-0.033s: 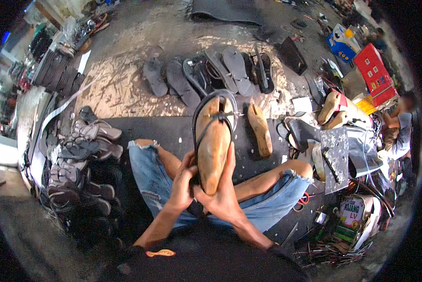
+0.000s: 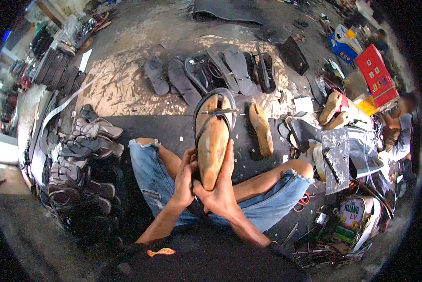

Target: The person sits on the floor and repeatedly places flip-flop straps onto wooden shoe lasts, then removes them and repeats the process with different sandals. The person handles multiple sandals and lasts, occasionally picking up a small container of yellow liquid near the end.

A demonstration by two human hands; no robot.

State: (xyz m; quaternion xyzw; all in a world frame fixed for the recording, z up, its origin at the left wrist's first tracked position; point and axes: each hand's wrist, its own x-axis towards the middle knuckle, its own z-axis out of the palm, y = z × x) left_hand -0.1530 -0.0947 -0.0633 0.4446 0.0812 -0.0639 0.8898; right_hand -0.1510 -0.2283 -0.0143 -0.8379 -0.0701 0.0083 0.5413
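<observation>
Above your crossed legs (image 2: 277, 193), your left hand (image 2: 184, 182) and right hand (image 2: 220, 195) clasp a wooden last (image 2: 212, 145) fitted with a black sandal (image 2: 218, 113), toe pointing away. The wood looks hard, fairly heavy, perhaps slippery; the sandal seems flexible. Cupping the heel end from both sides appears surest.

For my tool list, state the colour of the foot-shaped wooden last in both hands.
The wooden last is tan with brownish patches; see the head view.
</observation>
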